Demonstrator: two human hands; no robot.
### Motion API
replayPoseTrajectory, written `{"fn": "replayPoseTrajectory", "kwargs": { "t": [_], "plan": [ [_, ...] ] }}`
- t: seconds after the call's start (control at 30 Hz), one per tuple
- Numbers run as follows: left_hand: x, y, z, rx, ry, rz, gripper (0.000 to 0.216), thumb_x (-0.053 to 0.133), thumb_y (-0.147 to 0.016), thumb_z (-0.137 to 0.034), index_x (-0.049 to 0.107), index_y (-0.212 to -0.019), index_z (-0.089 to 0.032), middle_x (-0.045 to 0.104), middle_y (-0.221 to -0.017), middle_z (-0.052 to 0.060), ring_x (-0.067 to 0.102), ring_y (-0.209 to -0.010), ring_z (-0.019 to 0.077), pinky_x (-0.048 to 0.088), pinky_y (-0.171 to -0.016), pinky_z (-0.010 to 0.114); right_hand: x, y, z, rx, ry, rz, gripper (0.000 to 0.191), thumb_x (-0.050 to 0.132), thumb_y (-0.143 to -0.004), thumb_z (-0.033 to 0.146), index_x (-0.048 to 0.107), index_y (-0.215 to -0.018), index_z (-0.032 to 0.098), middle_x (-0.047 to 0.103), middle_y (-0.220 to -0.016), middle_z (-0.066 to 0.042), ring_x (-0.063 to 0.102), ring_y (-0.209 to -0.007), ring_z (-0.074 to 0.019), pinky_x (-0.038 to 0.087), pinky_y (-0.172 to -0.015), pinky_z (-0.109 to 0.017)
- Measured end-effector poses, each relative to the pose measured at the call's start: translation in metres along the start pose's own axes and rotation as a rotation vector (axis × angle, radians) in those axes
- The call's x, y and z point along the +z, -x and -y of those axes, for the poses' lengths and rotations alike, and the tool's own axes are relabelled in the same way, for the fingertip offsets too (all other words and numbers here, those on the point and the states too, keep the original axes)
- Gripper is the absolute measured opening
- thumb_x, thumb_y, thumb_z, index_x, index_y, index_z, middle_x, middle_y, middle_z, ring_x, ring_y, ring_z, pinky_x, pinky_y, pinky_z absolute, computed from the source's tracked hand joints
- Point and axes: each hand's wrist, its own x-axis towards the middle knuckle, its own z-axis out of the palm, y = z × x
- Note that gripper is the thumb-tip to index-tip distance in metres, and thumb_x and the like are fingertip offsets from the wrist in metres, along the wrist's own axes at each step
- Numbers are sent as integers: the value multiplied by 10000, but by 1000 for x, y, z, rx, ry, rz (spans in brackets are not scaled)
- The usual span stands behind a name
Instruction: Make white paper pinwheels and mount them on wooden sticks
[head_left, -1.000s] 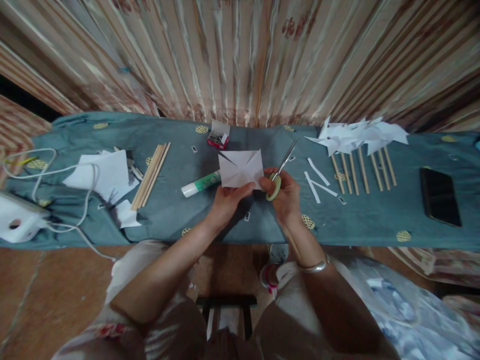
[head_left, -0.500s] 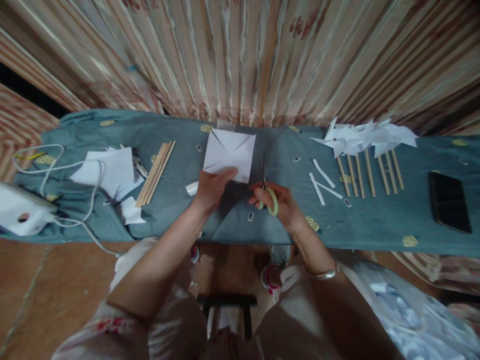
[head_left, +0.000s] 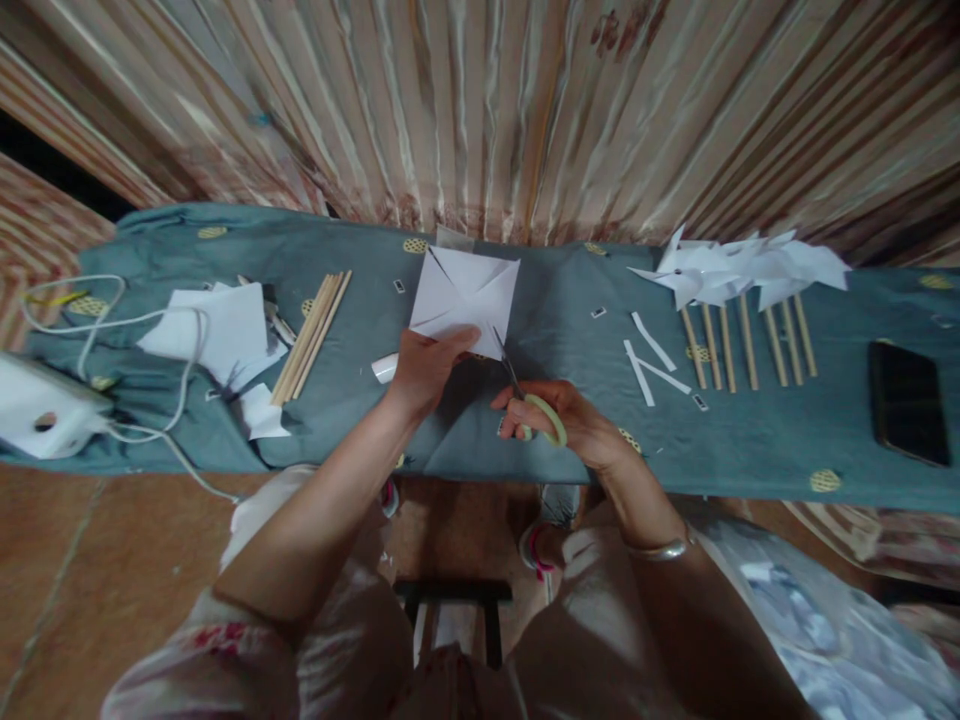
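Note:
My left hand [head_left: 429, 368] pinches the near edge of a square sheet of white paper [head_left: 472, 290], thumb on top. Slits run inward from some of the sheet's corners. In my right hand [head_left: 551, 415] is a pair of scissors [head_left: 541, 408] with pale green handles, fingers closed round the loops. The blades point up and left and meet the sheet at its near right corner. A small white roll [head_left: 385, 368] lies beside my left wrist, partly hidden by it.
Wooden sticks [head_left: 313, 338] and paper scraps [head_left: 217, 325] lie left, near a white box with a cable [head_left: 49, 410]. To the right are paper strips [head_left: 645, 365], paper pinwheels [head_left: 742, 270] on sticks and a black phone [head_left: 909, 400]. A curtain [head_left: 480, 120] hangs behind the table.
The scissors have swung left, from beside the sheet to its near right corner. My left hand still holds the sheet, which sits slightly higher and further right in view.

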Motion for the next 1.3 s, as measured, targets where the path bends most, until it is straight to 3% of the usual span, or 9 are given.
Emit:
{"fn": "replayPoseTrajectory", "kwargs": {
  "t": [0.63,1.3],
  "plan": [
    [-1,1,7,15,-53,-7,236,805,-561,-255,585,-512,-187,608,-603,-15,593,-641,148,500,-610,265,3,0,0,-8,-11,-21,551,742,-658,715,680,-790,184,676,-657,-17,552,-604,-116,446,-583,-252],
    [-2,0,7,11,-48,-9,195,805,-560,-244,626,-582,-170,640,-640,-18,587,-606,128,494,-593,255,4,-1,-1,11,-29,-31,534,769,-639,699,684,-755,184,648,-595,1,543,-567,-110,426,-552,-247]
  ]
}}
